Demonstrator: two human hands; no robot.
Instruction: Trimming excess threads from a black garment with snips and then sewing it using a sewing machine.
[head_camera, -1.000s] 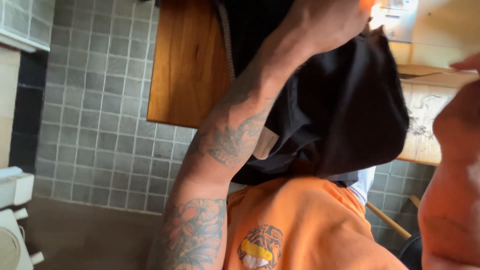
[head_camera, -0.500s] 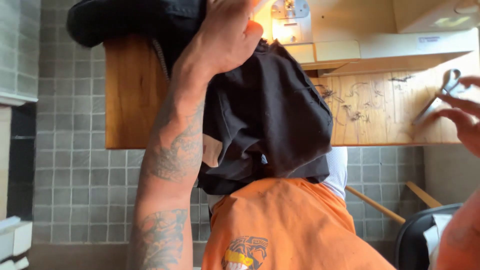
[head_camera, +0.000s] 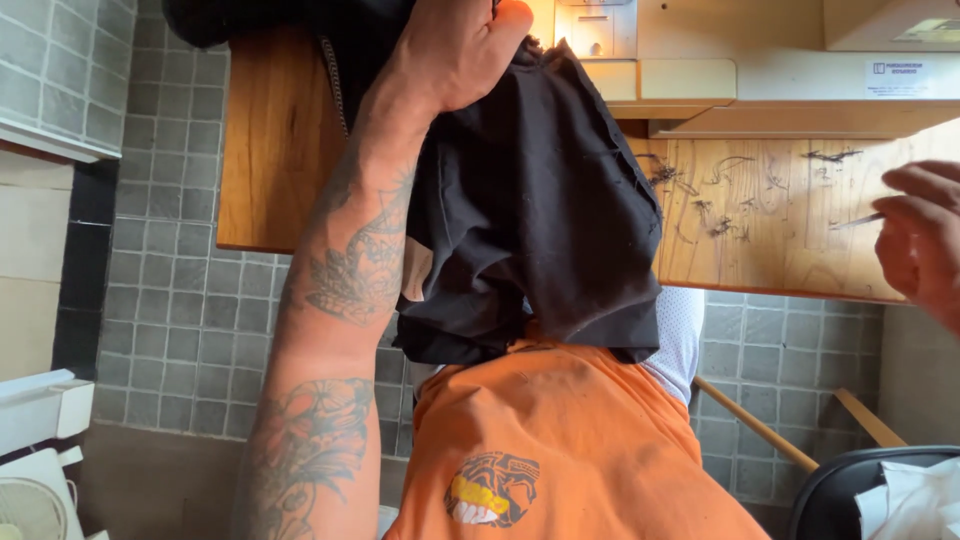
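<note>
My left hand grips a black cloth near the top of the view, at the front of a cream sewing machine. The cloth hangs off the wooden table edge down onto my orange shirt. My right hand is at the right edge, over the table, pinching a thin metal tool between its fingers. Loose dark thread scraps lie scattered on the wood between the cloth and that hand.
Grey tiled floor shows below the table. A white fan and box sit at bottom left. A black chair with white cloth is at bottom right, beside wooden slats.
The view has shifted so the table and machine sit more centred. My left hand kept hold of the black cloth. My right hand drew nearer at the right edge.
</note>
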